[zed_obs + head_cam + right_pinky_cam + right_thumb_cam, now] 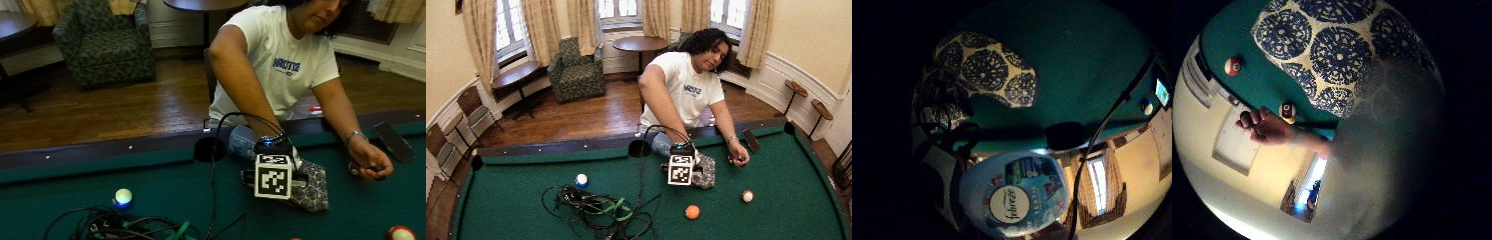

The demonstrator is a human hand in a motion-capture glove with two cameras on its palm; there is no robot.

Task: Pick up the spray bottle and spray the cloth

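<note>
1. Spray bottle (1014,195): pale blue, Febreze label, fills much of the little-finger palm view, so it sits close against the right hand (269,150). In the outside view only a sliver of blue body (241,142) shows, between the forearm and the table rail, at about 10 o'clock from the hand.
2. Right hand looks wrapped on the bottle, but no view shows the fingers themselves, so I can't tell the grip for sure.
3. Cloth (311,186): cream with dark blue round medallions, lying on the green felt (166,190), just beside the right hand at roughly 4 o'clock in the outside view. The thumb-side palm view shows the pattern large and close (1332,55); the little-finger view shows a rounded end of it on the felt (987,67).
4. Bare left hand (371,167): rests on the felt near the rail, at 3 o'clock from the cloth, fingers curled round something small and dark. The thumb-side view also catches it (1269,127), next to a yellow-striped ball (1288,111).
5. Other balls: red one (1233,65) on the felt in the thumb-side view only; the wide view adds an orange ball (692,212) at about 6 o'clock from the cloth and a blue-and-white ball (581,179) at 9 o'clock.
6. Cable bundle (596,207) on the felt at 7 o'clock from the hand.
</note>
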